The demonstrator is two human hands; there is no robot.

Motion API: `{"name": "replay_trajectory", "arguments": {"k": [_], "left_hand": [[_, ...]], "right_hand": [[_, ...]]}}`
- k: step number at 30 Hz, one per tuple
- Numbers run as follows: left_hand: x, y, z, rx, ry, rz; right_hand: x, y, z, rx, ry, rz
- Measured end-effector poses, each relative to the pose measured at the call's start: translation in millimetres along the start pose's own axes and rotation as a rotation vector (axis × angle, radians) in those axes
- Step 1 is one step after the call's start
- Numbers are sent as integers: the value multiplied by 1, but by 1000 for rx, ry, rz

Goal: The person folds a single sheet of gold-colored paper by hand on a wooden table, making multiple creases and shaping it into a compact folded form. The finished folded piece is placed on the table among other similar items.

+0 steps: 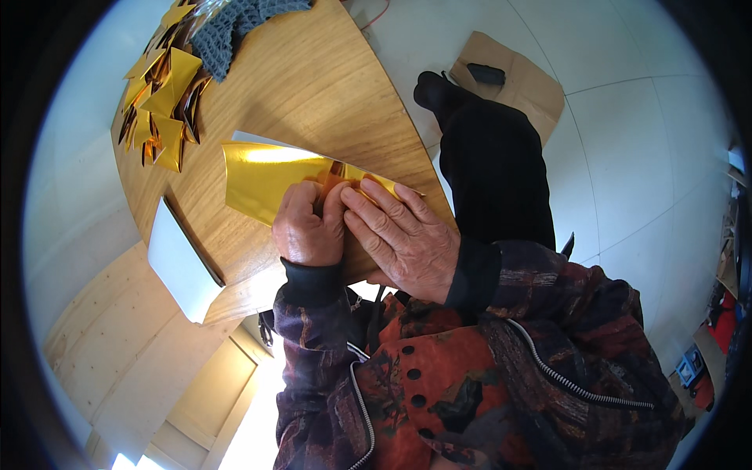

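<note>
On the wooden desk (pixel 313 70), one gold foil sheet (pixel 262 180) is pinched in the grip of the curled left hand (pixel 308 227); the right hand (pixel 403 239) is laid flat over the sheet's right end, its grip loosely spread. One white panel (pixel 180 262), one blue-grey cloth (pixel 227 39) and folded gold pieces (pixel 174 82), too overlapped to be counted, are seen leftward.

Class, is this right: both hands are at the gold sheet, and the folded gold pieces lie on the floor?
Wrong place: the head view shows the folded gold pieces on the wooden table. The left hand and right hand are at the gold sheet, as stated.
</note>
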State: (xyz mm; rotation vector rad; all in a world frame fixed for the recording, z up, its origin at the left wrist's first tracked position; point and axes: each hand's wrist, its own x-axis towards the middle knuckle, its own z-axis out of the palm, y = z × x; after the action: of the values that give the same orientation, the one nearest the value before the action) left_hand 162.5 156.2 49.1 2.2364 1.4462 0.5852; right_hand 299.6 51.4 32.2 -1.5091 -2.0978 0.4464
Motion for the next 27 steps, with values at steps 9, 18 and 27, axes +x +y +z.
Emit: {"name": "replay_trajectory", "arguments": {"k": [9, 18, 27], "left_hand": [[0, 0, 1, 19, 10, -13], [-1, 1, 1, 55, 1, -42], [-2, -1, 3, 37, -5, -138]], "right_hand": [[1, -1, 0, 82, 9, 42], [2, 1, -7, -26, -101, 22], [2, -1, -5, -101, -51, -6]]}}
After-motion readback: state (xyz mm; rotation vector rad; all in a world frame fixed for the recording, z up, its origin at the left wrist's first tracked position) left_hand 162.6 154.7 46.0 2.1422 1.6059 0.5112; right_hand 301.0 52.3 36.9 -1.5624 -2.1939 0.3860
